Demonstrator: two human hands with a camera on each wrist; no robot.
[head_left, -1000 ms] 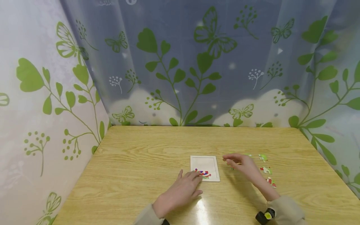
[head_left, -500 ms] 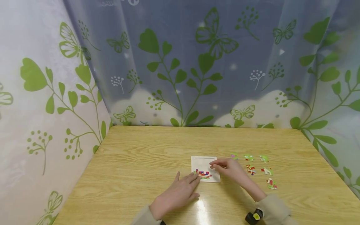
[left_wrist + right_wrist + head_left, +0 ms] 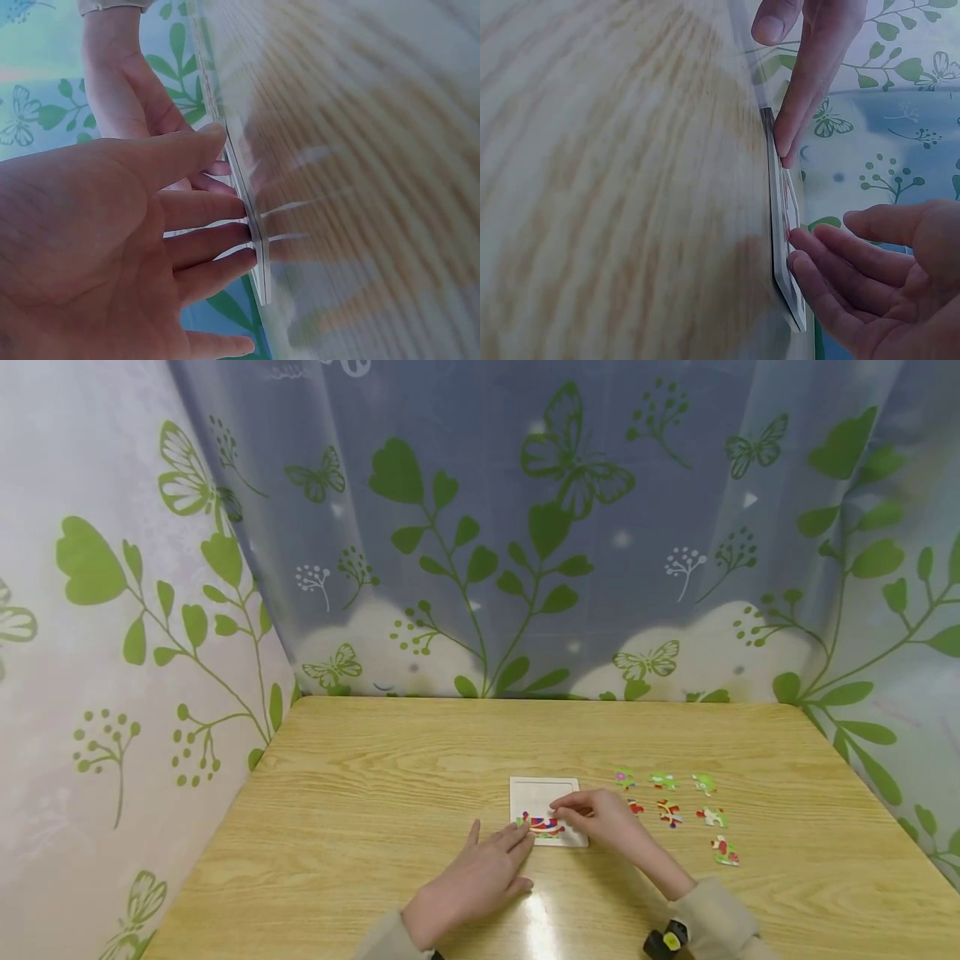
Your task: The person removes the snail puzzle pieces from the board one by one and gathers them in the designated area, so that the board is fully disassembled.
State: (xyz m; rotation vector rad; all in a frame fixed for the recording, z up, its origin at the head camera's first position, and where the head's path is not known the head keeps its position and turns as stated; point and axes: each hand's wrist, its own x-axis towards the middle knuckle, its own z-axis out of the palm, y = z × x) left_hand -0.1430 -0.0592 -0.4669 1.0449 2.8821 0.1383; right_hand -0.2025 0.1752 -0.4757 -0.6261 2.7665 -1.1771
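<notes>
My left hand [image 3: 480, 877] lies spread at the lower left of a white square puzzle board [image 3: 542, 795], its fingertips resting on the board's edge and the joined red, blue and white puzzle pieces [image 3: 546, 823]. In the left wrist view my left fingers [image 3: 214, 247] are straight against the thin board [image 3: 259, 255]. Over the board's right side is my right hand [image 3: 611, 822], fingertips at the pieces. My right fingers [image 3: 832, 270], slightly bent, touch the board's face beside a red bit; no loose piece shows between them. The fingertips partly hide the pieces there.
Several loose puzzle pieces lie in rows right of the board, among them a green one [image 3: 703, 783], a red and yellow one [image 3: 669, 812] and a red and white one [image 3: 725, 850]. The wooden table [image 3: 360, 777] ends at a patterned curtain [image 3: 480, 527].
My right hand has moved left from the loose pieces to the board, then slightly down toward the joined pieces. My left hand has stayed on the board.
</notes>
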